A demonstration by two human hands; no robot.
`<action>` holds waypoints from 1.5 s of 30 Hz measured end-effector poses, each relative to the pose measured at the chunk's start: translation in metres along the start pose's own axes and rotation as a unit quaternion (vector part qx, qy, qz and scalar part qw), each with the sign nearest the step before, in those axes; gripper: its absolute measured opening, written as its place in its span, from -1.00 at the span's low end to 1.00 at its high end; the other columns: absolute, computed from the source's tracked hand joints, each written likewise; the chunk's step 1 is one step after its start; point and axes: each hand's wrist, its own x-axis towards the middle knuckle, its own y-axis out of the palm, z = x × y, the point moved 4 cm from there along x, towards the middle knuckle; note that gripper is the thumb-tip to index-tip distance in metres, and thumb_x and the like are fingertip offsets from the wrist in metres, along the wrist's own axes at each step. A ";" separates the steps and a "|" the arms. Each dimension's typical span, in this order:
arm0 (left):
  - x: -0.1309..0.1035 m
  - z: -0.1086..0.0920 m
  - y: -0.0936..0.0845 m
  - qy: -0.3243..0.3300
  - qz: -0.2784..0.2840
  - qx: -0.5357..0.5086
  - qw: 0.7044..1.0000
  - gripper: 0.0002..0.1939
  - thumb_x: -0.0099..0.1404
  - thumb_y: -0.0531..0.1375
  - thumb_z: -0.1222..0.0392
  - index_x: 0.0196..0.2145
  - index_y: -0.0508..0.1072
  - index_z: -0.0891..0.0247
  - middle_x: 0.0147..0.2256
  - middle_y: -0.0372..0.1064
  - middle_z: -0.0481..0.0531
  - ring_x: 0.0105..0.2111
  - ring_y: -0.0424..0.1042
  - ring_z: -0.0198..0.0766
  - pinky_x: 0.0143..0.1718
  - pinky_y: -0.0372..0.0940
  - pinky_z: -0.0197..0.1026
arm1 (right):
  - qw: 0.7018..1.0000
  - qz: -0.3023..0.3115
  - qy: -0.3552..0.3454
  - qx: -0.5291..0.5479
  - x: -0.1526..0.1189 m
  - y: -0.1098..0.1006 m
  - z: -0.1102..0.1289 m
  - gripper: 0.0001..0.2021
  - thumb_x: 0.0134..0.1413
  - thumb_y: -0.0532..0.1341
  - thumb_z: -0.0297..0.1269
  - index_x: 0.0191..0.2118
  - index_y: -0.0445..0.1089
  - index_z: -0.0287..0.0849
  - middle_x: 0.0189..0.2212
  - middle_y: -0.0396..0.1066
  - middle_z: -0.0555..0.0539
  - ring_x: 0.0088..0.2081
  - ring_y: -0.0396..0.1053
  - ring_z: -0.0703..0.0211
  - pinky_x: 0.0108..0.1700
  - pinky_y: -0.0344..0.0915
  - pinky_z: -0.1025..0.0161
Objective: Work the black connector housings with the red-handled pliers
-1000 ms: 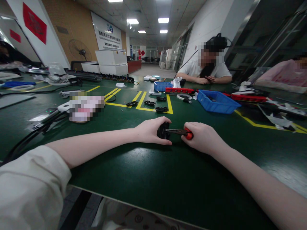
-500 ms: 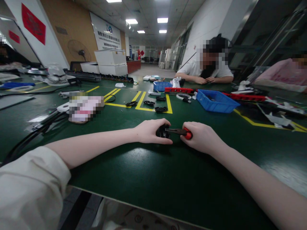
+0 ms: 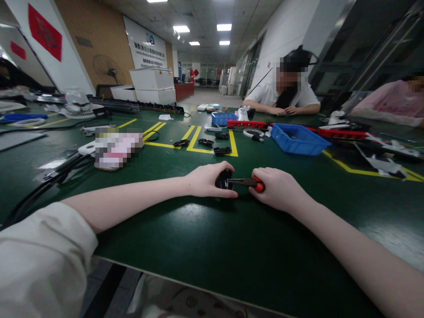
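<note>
My left hand (image 3: pixel 208 180) is closed around a small black plastic part (image 3: pixel 225 180), with thumb and fingers curved about it just over the green table. Much of that part is hidden by the fingers. In my right hand (image 3: pixel 276 187) are needle-nose pliers (image 3: pixel 245 181) with red handles, gripped in a fist. Their long tip points left and meets the black part; I cannot tell what the jaws pinch. Beyond my hands, several similar black parts (image 3: pixel 222 151) lie in and beside a yellow-taped box on the table.
A blue bin (image 3: pixel 300 140) stands right of the taped box, with a smaller blue bin (image 3: pixel 224 118) farther back. At left lie a pink phone (image 3: pixel 119 150) and black cables (image 3: pixel 49 190). A co-worker (image 3: pixel 283 95) sits across the table (image 3: pixel 205 251).
Almost nothing differs. My left fingers have drawn in slightly around the black part, and the pliers stay at it. The co-worker's head has shifted a little.
</note>
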 end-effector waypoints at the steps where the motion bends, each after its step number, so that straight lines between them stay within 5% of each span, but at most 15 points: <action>1: 0.000 0.000 0.000 -0.002 0.000 -0.004 1.000 -0.22 0.19 0.34 -0.33 0.16 0.33 0.24 -0.03 0.50 0.16 -0.14 0.51 -0.05 -0.22 0.31 -0.12 | 1.000 -0.002 -0.001 -0.003 0.000 0.000 0.000 -0.87 0.03 0.21 -0.22 -0.41 0.23 -0.06 -0.40 0.47 -0.11 -0.35 0.39 0.04 -0.29 0.25 0.13; 26: -0.001 0.000 0.000 0.017 0.014 -0.008 1.000 -0.27 0.20 0.35 -0.30 0.14 0.36 0.23 -0.01 0.50 0.14 -0.13 0.51 -0.06 -0.19 0.33 -0.12 | 1.000 -0.013 -0.013 -0.012 -0.002 0.003 -0.003 -0.88 0.03 0.24 -0.22 -0.42 0.30 -0.08 -0.40 0.49 -0.09 -0.37 0.40 0.09 -0.32 0.25 0.18; 40: 0.000 0.001 0.001 0.015 0.010 -0.008 1.000 -0.27 0.21 0.34 -0.31 0.14 0.37 0.23 -0.03 0.51 0.14 -0.12 0.52 -0.05 -0.17 0.33 -0.11 | 0.998 -0.045 -0.039 -0.020 -0.001 0.000 0.000 -0.83 0.02 0.26 -0.28 -0.22 0.35 -0.11 -0.33 0.52 -0.11 -0.32 0.43 0.04 -0.27 0.27 0.16; 45: 0.000 0.000 0.001 0.015 0.013 -0.015 1.000 -0.26 0.21 0.34 -0.30 0.15 0.36 0.25 -0.02 0.50 0.16 -0.11 0.52 -0.04 -0.16 0.33 -0.10 | 0.998 -0.037 -0.044 -0.036 -0.001 -0.001 0.001 -0.90 0.03 0.26 -0.28 -0.33 0.32 -0.09 -0.39 0.49 -0.09 -0.36 0.41 0.06 -0.31 0.23 0.18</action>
